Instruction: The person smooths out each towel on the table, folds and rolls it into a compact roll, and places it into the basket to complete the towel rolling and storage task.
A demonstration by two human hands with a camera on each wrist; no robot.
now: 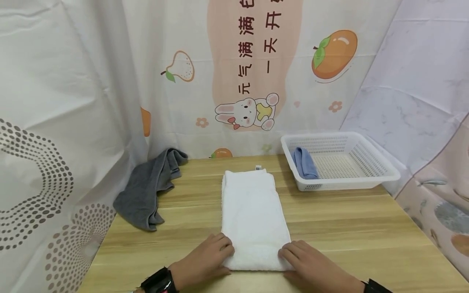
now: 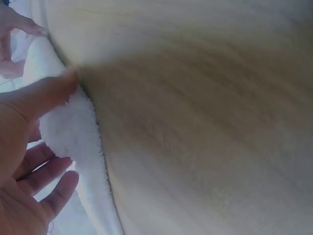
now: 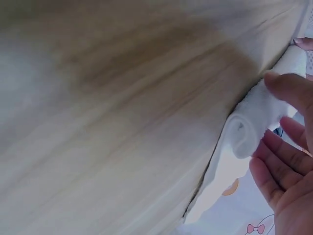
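A white towel (image 1: 254, 215), folded into a long strip, lies on the table with its near end between both hands. At the near left corner my left hand (image 1: 207, 258) grips the towel, thumb low on the near side and fingers over the top. My right hand (image 1: 309, 264) holds the near right corner the same way. The right wrist view shows the towel's end (image 3: 240, 134) curled into a small roll beside the fingers. In the left wrist view the thumb (image 2: 61, 88) presses along the towel's fluffy edge (image 2: 80, 129).
A crumpled grey towel (image 1: 146, 191) lies at the left by the curtain. At the back right stands a white plastic basket (image 1: 348, 183) with a folded blue cloth (image 1: 305, 163) in it. Printed curtains (image 1: 176, 114) enclose the wooden table (image 1: 344, 228) at the back and sides.
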